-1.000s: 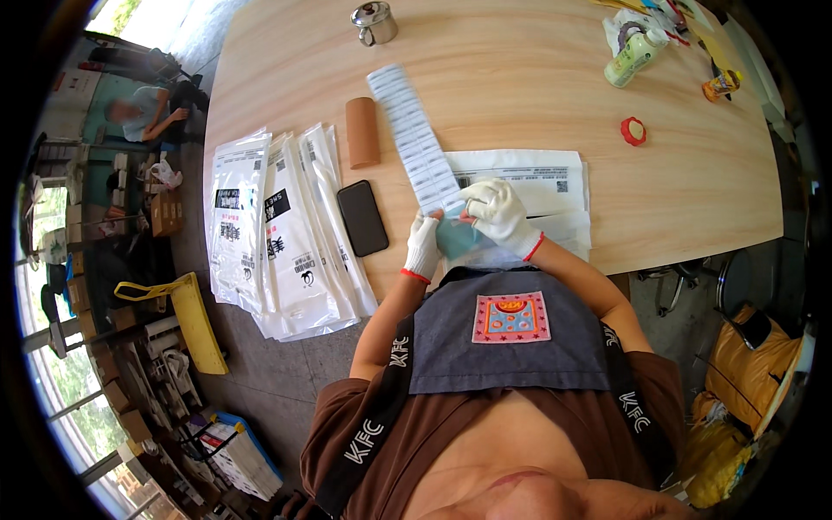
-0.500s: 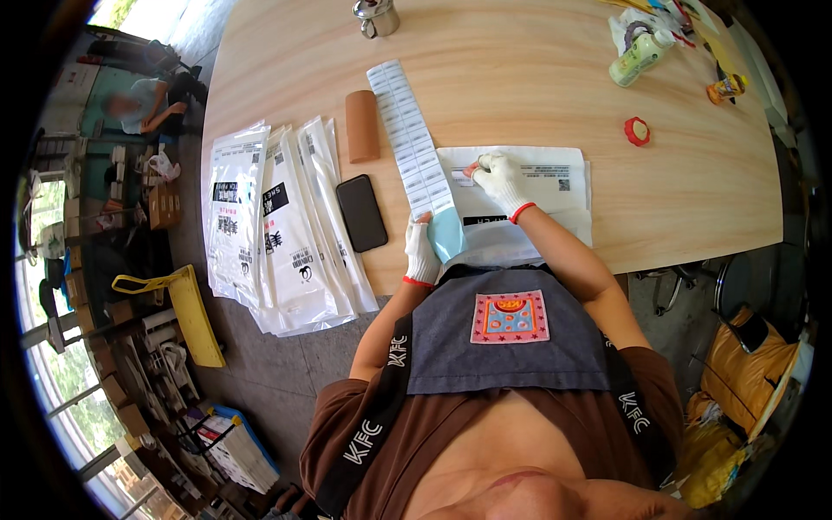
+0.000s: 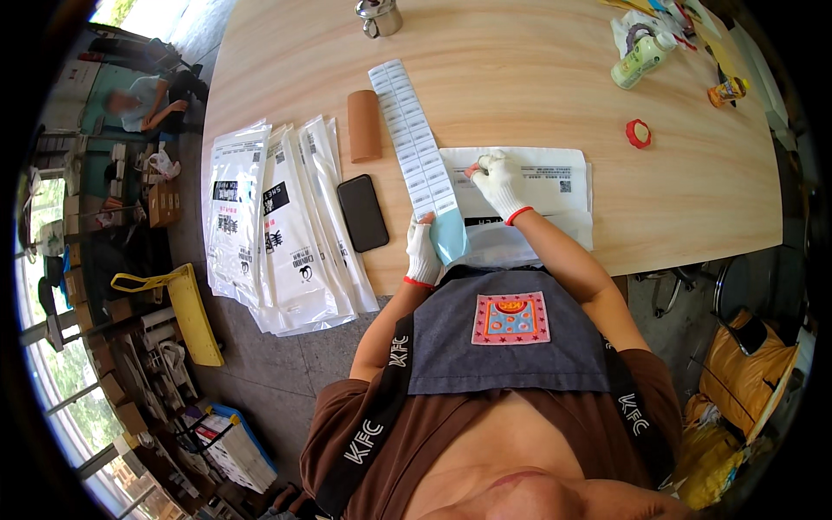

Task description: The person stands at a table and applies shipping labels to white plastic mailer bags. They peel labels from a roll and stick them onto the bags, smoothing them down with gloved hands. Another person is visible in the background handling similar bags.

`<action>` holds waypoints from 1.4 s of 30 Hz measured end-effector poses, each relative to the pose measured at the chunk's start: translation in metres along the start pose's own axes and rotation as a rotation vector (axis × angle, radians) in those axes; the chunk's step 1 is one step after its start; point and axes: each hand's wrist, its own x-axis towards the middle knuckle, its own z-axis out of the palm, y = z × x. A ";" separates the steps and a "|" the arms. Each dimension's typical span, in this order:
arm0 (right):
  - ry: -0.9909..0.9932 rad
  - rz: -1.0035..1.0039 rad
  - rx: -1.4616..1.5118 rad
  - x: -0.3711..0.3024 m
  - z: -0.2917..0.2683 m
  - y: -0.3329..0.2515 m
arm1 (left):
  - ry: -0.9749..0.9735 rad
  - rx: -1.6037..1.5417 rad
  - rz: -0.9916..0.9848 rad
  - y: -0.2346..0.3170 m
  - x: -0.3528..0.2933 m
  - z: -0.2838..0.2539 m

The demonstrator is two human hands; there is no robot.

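My left hand (image 3: 422, 251), in a white knit glove with a red cuff, grips the near end of a long strip of small white labels (image 3: 414, 139). Pale blue backing (image 3: 448, 236) shows bare at that end, and the thumb lies on the strip. Over a flat white plastic bag (image 3: 555, 192) with dark print rests my right hand (image 3: 500, 184), also gloved, its bare fingertips drawn together near the bag's left side. Whatever those fingers may hold is hidden. The strip's right edge lies along the bag's left edge.
Left of the strip lie a black phone (image 3: 362, 213), a brown roll (image 3: 364, 126) and a stack of white printed bags (image 3: 277, 230). A metal cup (image 3: 379, 17) stands at the back. To the right are a red cap (image 3: 638, 133), a green bottle (image 3: 643, 61) and a small orange bottle (image 3: 726, 91).
The right hand's fingers have curled in slightly at nearly the same spot. A small white label seen beside those fingertips before no longer shows clearly. The left hand keeps its hold on the strip.
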 end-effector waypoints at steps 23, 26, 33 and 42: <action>-0.078 -0.138 -0.443 0.034 -0.040 0.006 | 0.030 0.030 0.004 0.003 -0.003 0.005; -0.160 -0.209 -0.458 0.043 -0.051 0.009 | 0.015 0.032 -0.039 0.003 -0.002 0.002; -0.005 -0.594 -0.420 0.041 -0.054 0.023 | 0.038 -0.001 -0.101 0.002 0.003 -0.009; 0.086 -0.692 -0.263 0.011 -0.070 0.015 | -0.099 -0.003 0.042 0.056 0.005 -0.015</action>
